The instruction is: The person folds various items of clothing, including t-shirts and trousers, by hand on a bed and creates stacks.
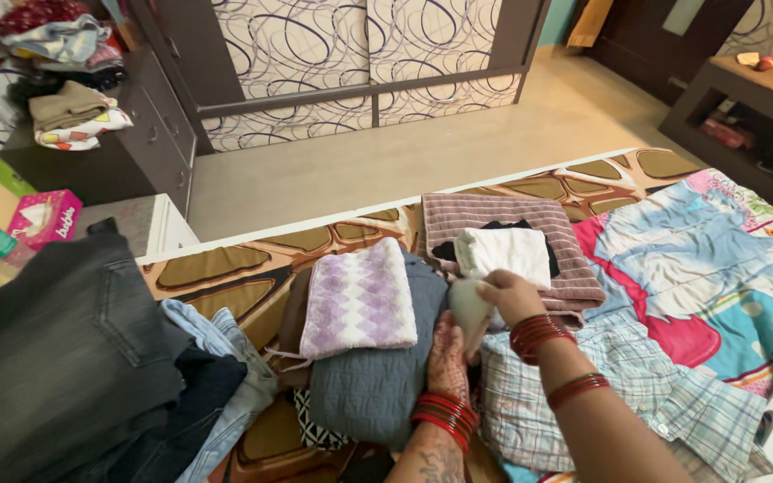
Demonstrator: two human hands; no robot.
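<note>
My right hand (510, 296) pinches a small pale cloth (471, 309) and holds it just above the bed. My left hand (447, 356), palm patterned with henna, lies flat under that cloth against a grey knitted garment (370, 385). Red bangles ring both wrists. A folded lilac-and-white zigzag towel (360, 300) rests on the grey garment. Just beyond my right hand, a folded white cloth (505, 253) sits on a black piece atop a folded mauve ribbed towel (494, 219). A pale checked shirt (601, 394) lies under my right forearm.
Dark grey jeans (55, 358) and blue denim (225, 358) are heaped at the left. The bed (225, 266) has a brown-patterned cover and a bright floral sheet (700, 259). A pink tissue box (45, 216) stands on a side table; a wardrobe (360, 54) and drawers with clothes are beyond.
</note>
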